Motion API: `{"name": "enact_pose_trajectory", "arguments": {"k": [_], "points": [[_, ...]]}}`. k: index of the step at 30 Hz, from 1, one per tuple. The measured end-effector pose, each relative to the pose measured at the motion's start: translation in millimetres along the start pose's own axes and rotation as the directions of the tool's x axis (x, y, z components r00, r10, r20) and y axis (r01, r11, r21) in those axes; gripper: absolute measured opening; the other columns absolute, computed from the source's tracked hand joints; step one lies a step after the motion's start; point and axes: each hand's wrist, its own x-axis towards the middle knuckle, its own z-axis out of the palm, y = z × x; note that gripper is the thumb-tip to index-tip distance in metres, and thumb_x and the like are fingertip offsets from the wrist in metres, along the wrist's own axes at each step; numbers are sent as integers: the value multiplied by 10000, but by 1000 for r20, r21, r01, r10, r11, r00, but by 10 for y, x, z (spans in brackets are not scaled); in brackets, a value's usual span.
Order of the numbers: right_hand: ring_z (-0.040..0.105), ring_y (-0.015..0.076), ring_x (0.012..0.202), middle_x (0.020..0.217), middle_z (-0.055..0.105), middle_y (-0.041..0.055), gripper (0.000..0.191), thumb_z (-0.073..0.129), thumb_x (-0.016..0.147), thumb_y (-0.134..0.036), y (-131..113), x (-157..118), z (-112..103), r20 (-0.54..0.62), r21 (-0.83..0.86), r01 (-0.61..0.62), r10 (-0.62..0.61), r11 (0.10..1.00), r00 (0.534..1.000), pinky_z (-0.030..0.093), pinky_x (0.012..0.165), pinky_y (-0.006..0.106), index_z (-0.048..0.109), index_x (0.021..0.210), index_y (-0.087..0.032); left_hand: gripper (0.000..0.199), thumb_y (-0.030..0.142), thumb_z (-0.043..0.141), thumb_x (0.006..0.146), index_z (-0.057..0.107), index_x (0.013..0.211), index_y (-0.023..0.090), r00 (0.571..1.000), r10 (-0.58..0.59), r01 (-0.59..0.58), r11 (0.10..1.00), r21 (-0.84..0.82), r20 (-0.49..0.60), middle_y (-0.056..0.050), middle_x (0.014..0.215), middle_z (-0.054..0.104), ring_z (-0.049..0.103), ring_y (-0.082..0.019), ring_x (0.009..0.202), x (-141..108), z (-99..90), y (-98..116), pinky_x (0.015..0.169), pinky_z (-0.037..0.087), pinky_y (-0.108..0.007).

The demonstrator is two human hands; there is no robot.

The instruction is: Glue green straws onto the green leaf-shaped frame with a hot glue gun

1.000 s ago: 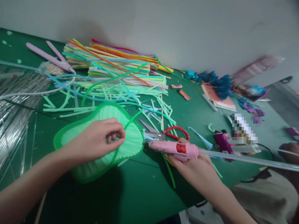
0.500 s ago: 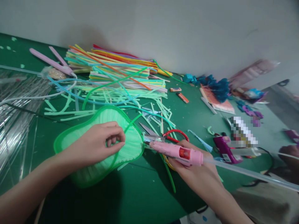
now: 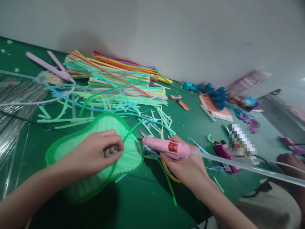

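My left hand [image 3: 105, 149] pinches a thin green pipe cleaner [image 3: 133, 130] between thumb and finger, above a pale-green pleated panel [image 3: 131, 152]. This wavy-edged panel has a darker green fuzzy rim [image 3: 53, 152], and my left hand and forearm cover part of it. In my right hand [image 3: 188, 168] is a pink hot glue gun [image 3: 162, 144], its nozzle at the panel's right edge; I cannot tell whether it touches. A long clear glue stick [image 3: 226, 162] sticks out of its back. Scissors lie beneath the gun, with only a blade tip [image 3: 143, 133] showing.
Bundles of coloured pipe cleaners [image 3: 114, 82] lie along the wall. A pink hair-straightener-like tool [image 3: 47, 65] and clear wrapping [image 3: 21, 101] are at left. Blue flowers [image 3: 216, 97] and a purple device [image 3: 225, 156] lie right. Another person's hand [image 3: 289, 162] shows at the right edge.
The glue gun in my right hand has moved left, its nozzle now at the panel's right rim, covering the scissors' red handles. My left hand keeps its pinch; the view has shifted slightly.
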Motion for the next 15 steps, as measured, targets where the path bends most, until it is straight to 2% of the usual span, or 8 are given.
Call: {"name": "enact_pose_trajectory", "arguments": {"k": [5, 9, 15], "points": [[415, 112, 475, 538, 483, -79, 184, 590, 784, -292, -68, 128, 27, 0, -40, 21, -21, 999, 1000, 304, 460, 250, 433, 690, -266, 192, 296, 597, 950, 723, 825, 223, 1000, -6, 6, 1000, -9, -5, 23, 768, 635, 595, -95, 615, 7, 4, 2, 580, 460, -208], [410, 119, 477, 531, 484, -71, 203, 581, 776, -321, -141, 210, 32, 42, -86, -12, 16, 996, 999, 303, 467, 258, 411, 676, -271, 196, 296, 597, 948, 721, 816, 220, 1000, -10, 10, 1000, -15, -6, 25, 762, 630, 590, -90, 611, 2, 9, 2, 574, 455, -206], [407, 119, 482, 535, 476, -74, 183, 560, 746, -296, -170, 248, 74, 24, -86, -38, 40, 996, 999, 309, 470, 254, 401, 660, -274, 188, 293, 598, 944, 719, 818, 222, 1000, -14, 14, 1000, -20, -9, 26, 767, 632, 596, -91, 621, -4, 21, -12, 584, 460, -211]]}}
